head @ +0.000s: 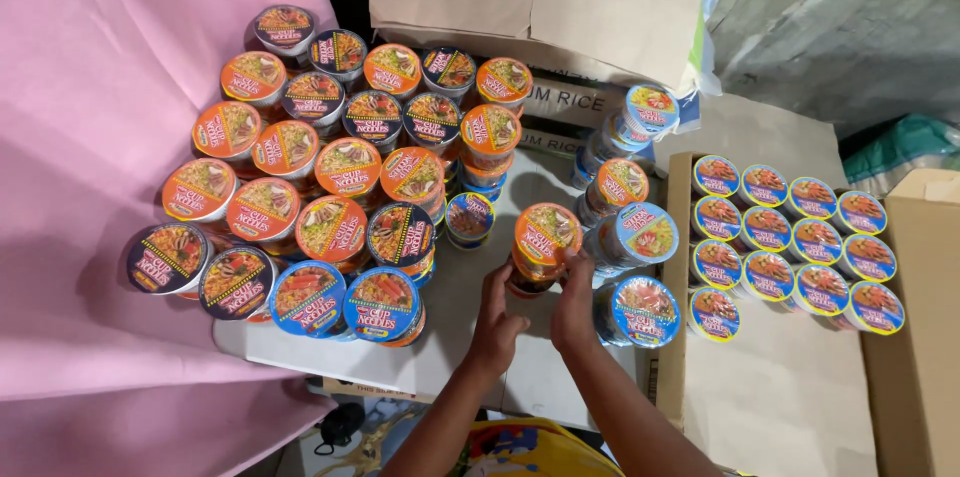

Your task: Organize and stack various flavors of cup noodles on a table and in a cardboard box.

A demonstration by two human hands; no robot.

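**Head view: both hands steadying an orange cup stack**

I am watching my left hand (497, 309) and right hand (574, 299) closing around the orange noodle cup (545, 240) at the middle, fingers wrapping its sides to keep the stack upright. Sorted cups (300, 187) are crowding the left; blue-lidded cups are filling the cardboard box (790, 387) in rows.

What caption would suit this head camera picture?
Two bare hands, left hand and right hand, grip an orange-lidded instant noodle cup among stacked cups.
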